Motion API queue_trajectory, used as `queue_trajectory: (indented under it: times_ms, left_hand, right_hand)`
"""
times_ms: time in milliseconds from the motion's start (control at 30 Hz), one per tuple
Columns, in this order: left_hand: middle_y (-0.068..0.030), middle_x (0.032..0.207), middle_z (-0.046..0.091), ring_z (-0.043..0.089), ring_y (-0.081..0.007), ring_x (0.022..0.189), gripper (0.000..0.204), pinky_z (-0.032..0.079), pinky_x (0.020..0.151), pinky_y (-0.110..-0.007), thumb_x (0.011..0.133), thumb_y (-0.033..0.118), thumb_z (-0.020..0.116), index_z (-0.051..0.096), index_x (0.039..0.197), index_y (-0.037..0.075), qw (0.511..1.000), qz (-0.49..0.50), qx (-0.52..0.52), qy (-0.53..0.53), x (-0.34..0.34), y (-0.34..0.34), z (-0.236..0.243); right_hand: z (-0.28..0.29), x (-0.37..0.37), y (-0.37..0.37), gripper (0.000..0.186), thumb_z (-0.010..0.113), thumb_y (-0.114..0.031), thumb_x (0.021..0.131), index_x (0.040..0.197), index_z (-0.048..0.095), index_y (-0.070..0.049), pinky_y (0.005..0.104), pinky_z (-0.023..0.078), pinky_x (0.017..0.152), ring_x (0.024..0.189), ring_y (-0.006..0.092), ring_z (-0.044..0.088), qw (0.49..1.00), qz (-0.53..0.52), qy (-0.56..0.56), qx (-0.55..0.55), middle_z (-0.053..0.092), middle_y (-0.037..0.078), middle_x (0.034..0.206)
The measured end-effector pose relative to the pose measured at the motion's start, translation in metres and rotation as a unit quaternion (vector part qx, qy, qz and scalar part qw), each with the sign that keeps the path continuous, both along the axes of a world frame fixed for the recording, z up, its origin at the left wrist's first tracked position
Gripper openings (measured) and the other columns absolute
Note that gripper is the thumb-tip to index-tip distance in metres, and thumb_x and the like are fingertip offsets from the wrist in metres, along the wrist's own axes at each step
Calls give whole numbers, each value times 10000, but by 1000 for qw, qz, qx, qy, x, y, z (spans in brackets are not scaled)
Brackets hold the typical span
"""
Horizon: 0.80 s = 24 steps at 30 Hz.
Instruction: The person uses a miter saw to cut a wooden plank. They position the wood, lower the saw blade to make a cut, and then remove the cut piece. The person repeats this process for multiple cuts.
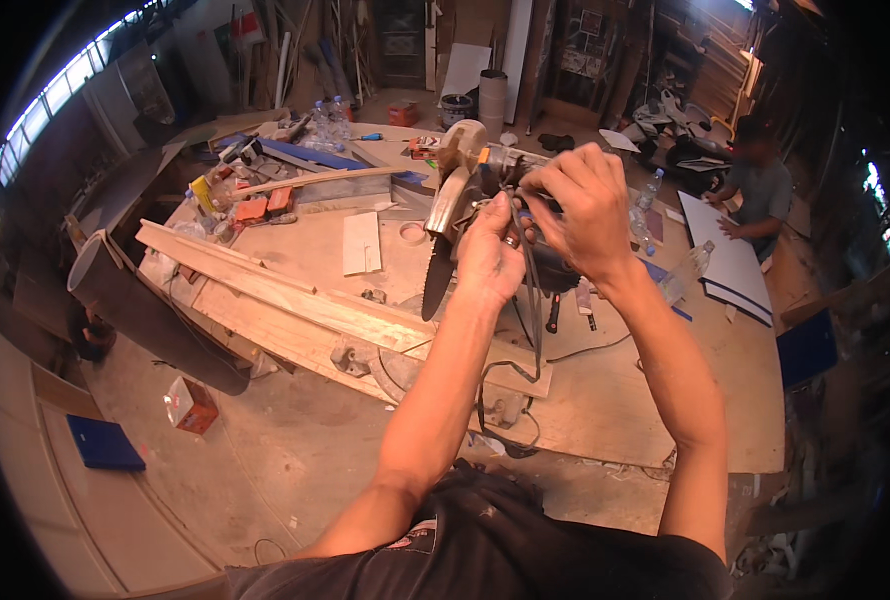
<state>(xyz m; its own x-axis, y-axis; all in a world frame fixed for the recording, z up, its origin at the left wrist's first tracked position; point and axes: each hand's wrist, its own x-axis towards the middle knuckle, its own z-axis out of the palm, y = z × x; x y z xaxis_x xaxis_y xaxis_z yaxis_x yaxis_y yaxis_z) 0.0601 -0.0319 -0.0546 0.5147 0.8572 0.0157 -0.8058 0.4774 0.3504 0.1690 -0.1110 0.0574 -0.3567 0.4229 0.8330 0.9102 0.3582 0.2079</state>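
Note:
A chop saw [449,188] with a metal guard and dark toothed blade [433,285] rises from its base [375,368] on the workbench [665,400]. My left hand [490,250] is closed at the saw's body just right of the blade, thumb raised against a small part I cannot make out. My right hand [585,210] is bent over the same spot from the right, fingers pinched on something small, largely hidden. A black cord [532,330] hangs below my hands.
Long timber strips [265,285] lie left of the saw, beside a large grey tube [145,310]. Tools, orange boxes [252,210] and bottles [330,120] clutter the bench. A co-worker [760,185] handles a white panel [715,245] at right. A red carton [191,405] sits on the floor.

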Motion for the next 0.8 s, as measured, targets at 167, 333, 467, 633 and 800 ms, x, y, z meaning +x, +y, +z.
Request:
queue_trajectory:
  times_ms: [167, 333, 467, 633, 800]
  left_hand:
    - [-53, 1292, 720, 670, -181, 1198, 219, 523, 1119, -338, 1135, 77, 561, 677, 1321, 79, 992, -92, -2, -89, 3, -3, -3]
    - [-39, 1322, 696, 641, -164, 1243, 243, 501, 1134, -337, 1103, 82, 645, 680, 1343, 92, 987, -102, -21, -125, 3, -7, -2]
    - [-48, 1272, 707, 662, -185, 1166, 263, 554, 1008, -383, 1104, 24, 585, 697, 1336, 76, 984, -90, -98, -120, 5, -9, 10]
    - [-67, 1194, 741, 715, -203, 1076, 263, 608, 927, -393, 1077, -16, 578, 732, 1279, 52, 981, -92, -126, -114, 7, -11, 14]
    - [-81, 1160, 752, 735, -212, 1026, 262, 628, 893, -398, 1040, -32, 599, 757, 1230, 56, 963, -104, -190, -157, 9, -10, 15]
  right_hand:
    - [-18, -23, -1, 112, 792, -111, 831, 939, 763, -107, 406, 573, 673, 789, 241, 724, 998, -25, -22, -45, 719, 23, 836]
    - [-2, -35, 8, 57, 722, -150, 900, 902, 728, -93, 435, 584, 645, 796, 295, 754, 979, -159, -76, -104, 733, 82, 827]
    - [2, -47, 14, 95, 757, -185, 928, 975, 756, -103, 425, 580, 676, 816, 299, 754, 948, -234, -149, -157, 742, 73, 882]
    - [14, -65, 17, 66, 713, -156, 890, 912, 721, -94, 413, 594, 691, 827, 262, 763, 903, -278, -288, -153, 728, 66, 859]
    - [11, -81, 25, 85, 692, -150, 875, 911, 721, -78, 394, 608, 738, 887, 252, 781, 854, -334, -356, -180, 754, 89, 902]
